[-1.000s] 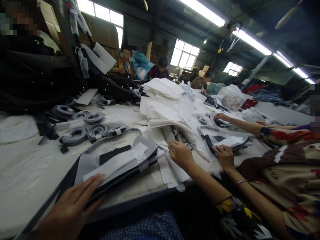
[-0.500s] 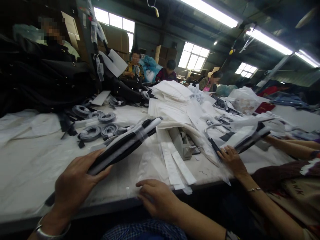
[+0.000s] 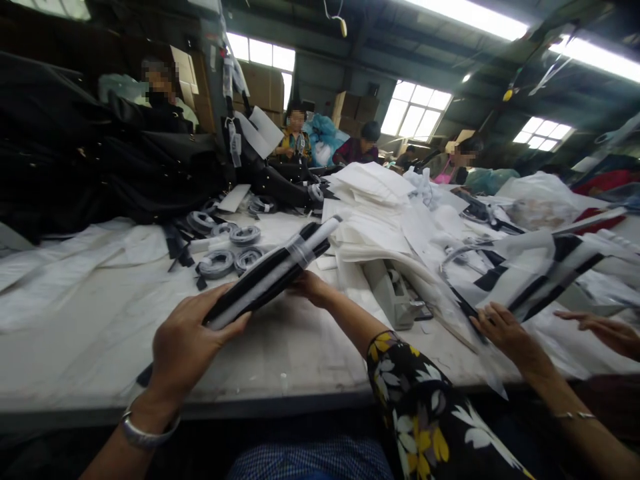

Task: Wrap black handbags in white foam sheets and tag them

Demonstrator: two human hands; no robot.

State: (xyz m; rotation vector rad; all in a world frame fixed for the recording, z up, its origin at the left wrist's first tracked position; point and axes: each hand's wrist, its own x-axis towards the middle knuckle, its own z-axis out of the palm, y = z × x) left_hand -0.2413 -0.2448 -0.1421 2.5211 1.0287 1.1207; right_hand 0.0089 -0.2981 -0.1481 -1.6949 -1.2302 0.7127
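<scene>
My left hand (image 3: 187, 343) is closed round the near end of a flat black bundle wrapped in clear plastic with white paper (image 3: 280, 270). The bundle is held tilted above the table (image 3: 100, 320), its far end pointing up and to the right. My right hand (image 3: 313, 288), in a flowered sleeve, grips the bundle from beneath near its middle; its fingers are partly hidden behind it. A metal bracelet sits on my left wrist.
A co-worker's hand (image 3: 505, 331) at the right holds a similar wrapped bundle (image 3: 545, 273). A tape dispenser (image 3: 395, 300) stands mid-table before a stack of white sheets (image 3: 375, 193). Coiled grey straps (image 3: 220, 260) and black bags (image 3: 100, 167) lie at the left. Other people sit across the table.
My left hand has lifted the bundle off the table and tilted it. My right hand came back from the white strips to the table edge, then up under the bundle.
</scene>
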